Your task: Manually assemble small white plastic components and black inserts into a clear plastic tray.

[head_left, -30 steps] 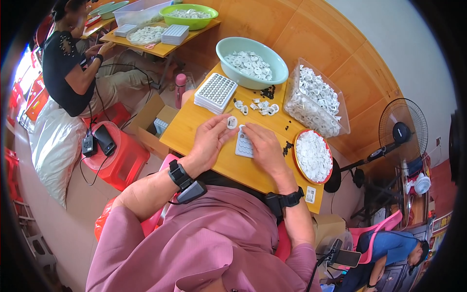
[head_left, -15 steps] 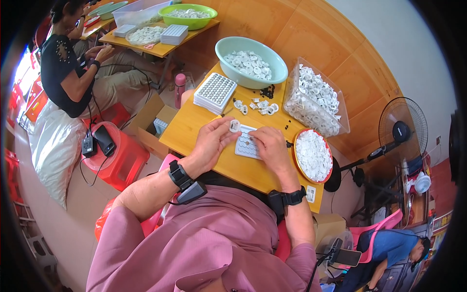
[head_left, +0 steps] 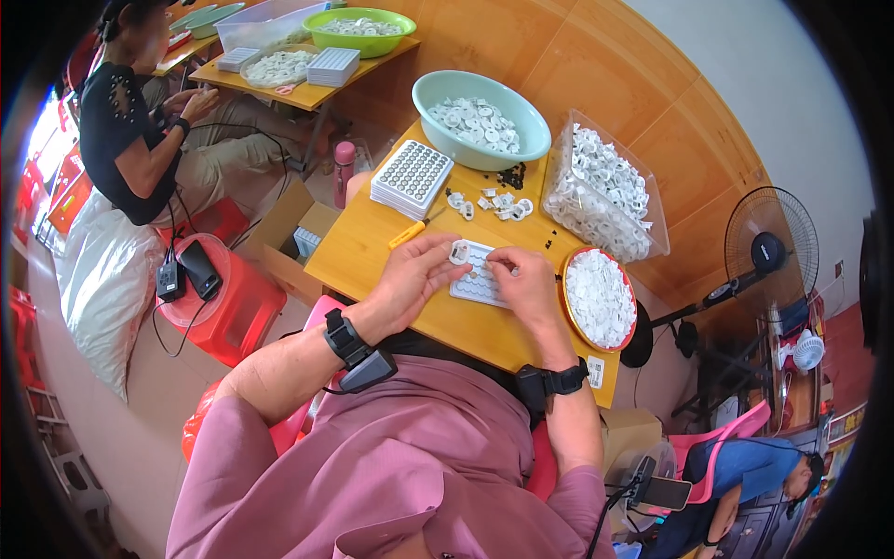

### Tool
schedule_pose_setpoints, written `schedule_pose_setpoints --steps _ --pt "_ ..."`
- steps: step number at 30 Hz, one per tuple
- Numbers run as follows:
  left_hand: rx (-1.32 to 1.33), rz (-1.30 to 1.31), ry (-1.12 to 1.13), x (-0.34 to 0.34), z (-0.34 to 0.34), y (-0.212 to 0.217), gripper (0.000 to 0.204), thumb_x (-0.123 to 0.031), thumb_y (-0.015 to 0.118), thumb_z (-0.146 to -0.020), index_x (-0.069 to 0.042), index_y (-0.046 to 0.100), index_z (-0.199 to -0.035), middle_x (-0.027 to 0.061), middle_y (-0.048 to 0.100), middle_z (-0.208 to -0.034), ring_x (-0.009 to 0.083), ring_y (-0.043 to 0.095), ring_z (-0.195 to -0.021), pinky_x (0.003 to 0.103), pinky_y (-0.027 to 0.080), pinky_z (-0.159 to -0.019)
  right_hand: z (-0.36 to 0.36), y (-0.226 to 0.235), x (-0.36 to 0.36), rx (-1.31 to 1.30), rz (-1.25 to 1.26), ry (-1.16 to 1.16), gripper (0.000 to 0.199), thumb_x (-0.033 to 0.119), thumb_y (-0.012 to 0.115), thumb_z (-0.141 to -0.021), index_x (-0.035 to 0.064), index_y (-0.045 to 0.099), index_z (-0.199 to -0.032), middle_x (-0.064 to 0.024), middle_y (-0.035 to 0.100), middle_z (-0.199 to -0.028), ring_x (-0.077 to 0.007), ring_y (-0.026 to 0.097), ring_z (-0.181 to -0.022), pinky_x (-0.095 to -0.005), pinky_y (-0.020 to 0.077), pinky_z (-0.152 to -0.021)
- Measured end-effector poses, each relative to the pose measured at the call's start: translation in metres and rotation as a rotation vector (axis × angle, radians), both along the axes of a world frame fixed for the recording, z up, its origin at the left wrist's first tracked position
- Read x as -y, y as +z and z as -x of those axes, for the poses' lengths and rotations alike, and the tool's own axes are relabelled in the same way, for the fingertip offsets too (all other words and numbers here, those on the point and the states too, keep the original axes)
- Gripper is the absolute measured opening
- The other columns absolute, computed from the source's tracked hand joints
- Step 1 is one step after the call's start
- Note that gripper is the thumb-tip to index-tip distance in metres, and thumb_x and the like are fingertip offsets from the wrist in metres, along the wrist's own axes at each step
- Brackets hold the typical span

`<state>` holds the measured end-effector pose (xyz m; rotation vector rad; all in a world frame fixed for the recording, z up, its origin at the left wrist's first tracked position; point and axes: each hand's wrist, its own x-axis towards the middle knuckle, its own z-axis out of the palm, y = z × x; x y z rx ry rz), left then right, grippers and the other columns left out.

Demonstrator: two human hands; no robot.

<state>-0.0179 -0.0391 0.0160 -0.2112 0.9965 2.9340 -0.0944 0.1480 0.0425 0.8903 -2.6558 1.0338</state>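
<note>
Between its fingertips my left hand [head_left: 416,277] pinches a small round white plastic part [head_left: 459,251] with a dark spot in it. My right hand [head_left: 523,285] is beside it, thumb and fingers pinched together over a white tray [head_left: 477,291] with rows of round hollows. Whatever sits in that pinch is too small to make out. A yellow-handled screwdriver [head_left: 407,233] lies just beyond my left hand. Several loose white parts [head_left: 507,205] and small black pieces [head_left: 511,175] are scattered farther back on the wooden table [head_left: 433,315].
A stack of filled trays [head_left: 411,175], a pale green basin [head_left: 481,160] and a clear bin [head_left: 605,191] of white parts stand at the back. A red-rimmed bowl [head_left: 637,321] of white pieces is at the right, near a fan [head_left: 767,252]. A co-worker [head_left: 130,140] sits left.
My left hand has shifted slightly right with the white part, which now shows a dark spot. The screwdriver handle has come into fuller view. My right hand has moved slightly right over the tray.
</note>
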Motion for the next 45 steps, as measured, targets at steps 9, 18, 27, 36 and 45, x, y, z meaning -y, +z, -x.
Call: schedule_pose_setpoints --steps 9,18,27,36,45 --pt "-0.011 -0.017 -0.040 -0.003 -0.002 -0.003 0.026 -0.009 0.052 -0.103 0.005 0.055 -0.125 0.0157 0.063 -0.122 0.0229 0.066 -0.109 0.032 0.056 -0.097 -0.023 0.019 0.015 -0.348 0.082 0.155 0.008 0.008 0.073 -0.080 0.0080 0.073 -0.088 -0.0065 0.070 -0.084 -0.0271 0.064 -0.075 -0.0364 0.0474 -0.072" --pt "-0.034 0.001 -0.069 -0.006 -0.003 -0.007 0.026 -0.010 0.053 -0.103 0.003 0.057 -0.125 0.0123 0.064 -0.120 0.0184 0.066 -0.107 0.030 0.056 -0.095 -0.028 0.016 0.024 -0.635 0.057 0.167 0.006 0.006 0.073 -0.078 0.0070 0.069 -0.082 -0.0032 0.064 -0.076 -0.0235 0.062 -0.071 -0.0363 0.0422 -0.065" --pt "-0.034 0.009 -0.070 -0.007 -0.004 -0.007 0.027 -0.011 0.053 -0.103 0.002 0.057 -0.126 0.0120 0.065 -0.120 0.0177 0.066 -0.105 0.030 0.057 -0.093 -0.028 0.011 0.025 -0.710 0.026 0.156 0.006 0.005 0.071 -0.078 0.0078 0.067 -0.082 -0.0028 0.062 -0.074 -0.0225 0.061 -0.070 -0.0361 0.0413 -0.063" --pt "-0.029 0.040 -0.079 -0.006 -0.004 -0.009 0.028 -0.012 0.054 -0.103 0.002 0.056 -0.127 0.0115 0.065 -0.118 0.0180 0.067 -0.102 0.031 0.056 -0.092 -0.029 0.007 0.027 -0.764 -0.009 0.134 0.006 0.005 0.070 -0.078 0.0084 0.066 -0.081 -0.0028 0.060 -0.073 -0.0219 0.060 -0.068 -0.0361 0.0406 -0.062" --pt "-0.013 0.078 -0.087 -0.006 -0.003 -0.009 0.027 -0.013 0.053 -0.104 0.002 0.057 -0.126 0.0103 0.064 -0.118 0.0165 0.065 -0.104 0.031 0.056 -0.093 -0.033 0.004 0.025 -0.155 0.160 -0.003 0.004 0.010 0.073 -0.078 0.0090 0.071 -0.081 -0.0074 0.067 -0.078 -0.0304 0.062 -0.069 -0.0392 0.0487 -0.064"
